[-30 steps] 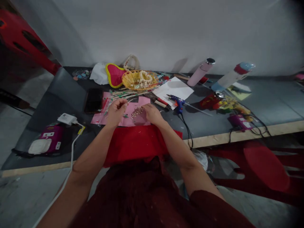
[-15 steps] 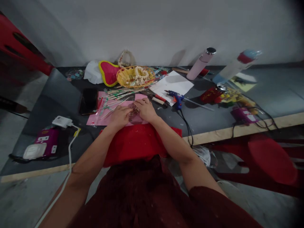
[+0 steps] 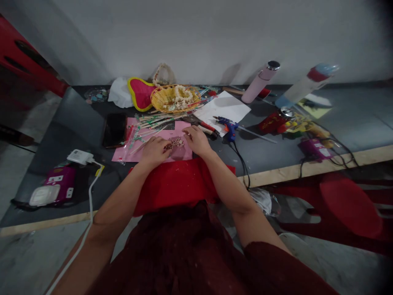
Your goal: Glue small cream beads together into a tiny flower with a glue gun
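A small cluster of pale and brown bits (image 3: 177, 142) lies on the pink sheet (image 3: 183, 153) in front of me. My left hand (image 3: 155, 151) has its fingers curled at the cluster's left end, gripping it there; the fingertips hide part of it. To the right of the cluster is my right hand (image 3: 197, 140), fingers loosely bent and apart, with nothing visible in it. Beyond the hands lie several thin sticks with green bits (image 3: 156, 121). A clear plastic bag (image 3: 130, 141) rests on the pink sheet's left side.
A yellow basket (image 3: 156, 100) with pale strung pieces stands behind. To the right are a blue glue gun (image 3: 229, 126), white paper (image 3: 227, 107), a pink flask (image 3: 260, 82) and a red can (image 3: 276, 120). Leftward lie a phone (image 3: 114, 130) and a white charger (image 3: 80, 157) with its cable.
My right hand has moved right, away from the cluster, uncovering more of it. My left hand stays at the cluster's left end.
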`<state>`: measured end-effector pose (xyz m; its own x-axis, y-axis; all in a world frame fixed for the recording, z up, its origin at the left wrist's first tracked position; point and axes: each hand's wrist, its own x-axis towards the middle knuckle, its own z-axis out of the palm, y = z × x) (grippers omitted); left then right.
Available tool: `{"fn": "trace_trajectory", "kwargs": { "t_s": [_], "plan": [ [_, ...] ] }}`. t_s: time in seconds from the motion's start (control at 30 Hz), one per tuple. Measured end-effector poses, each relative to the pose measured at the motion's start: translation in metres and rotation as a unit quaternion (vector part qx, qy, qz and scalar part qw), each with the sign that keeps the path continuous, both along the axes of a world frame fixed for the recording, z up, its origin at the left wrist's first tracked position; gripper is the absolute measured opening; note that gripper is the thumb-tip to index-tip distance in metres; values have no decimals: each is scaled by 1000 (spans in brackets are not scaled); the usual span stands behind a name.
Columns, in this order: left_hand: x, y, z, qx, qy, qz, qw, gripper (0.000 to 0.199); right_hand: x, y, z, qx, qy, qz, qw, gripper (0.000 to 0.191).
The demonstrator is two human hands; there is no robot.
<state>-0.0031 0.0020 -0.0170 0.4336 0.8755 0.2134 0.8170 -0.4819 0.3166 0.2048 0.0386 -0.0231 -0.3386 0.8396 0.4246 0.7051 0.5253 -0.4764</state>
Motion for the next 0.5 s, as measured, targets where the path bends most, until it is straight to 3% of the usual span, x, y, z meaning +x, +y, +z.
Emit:
{"fn": "trace_trajectory", "kwargs": {
  "t_s": [0.1,0.3,0.5],
  "plan": [
    [0,1,-1,-8,4,-2,1000,26,9,-3,5,-19,5,-3,1000,17],
    [-1,1,-1,-9,-6,9,1000,24,15,-7,10,-67,-72,82,992,10],
    [-2,2,-4,-6,-21,15,1000,29,6,-9,6,-92,-121,70,986,14]
  ]
}}
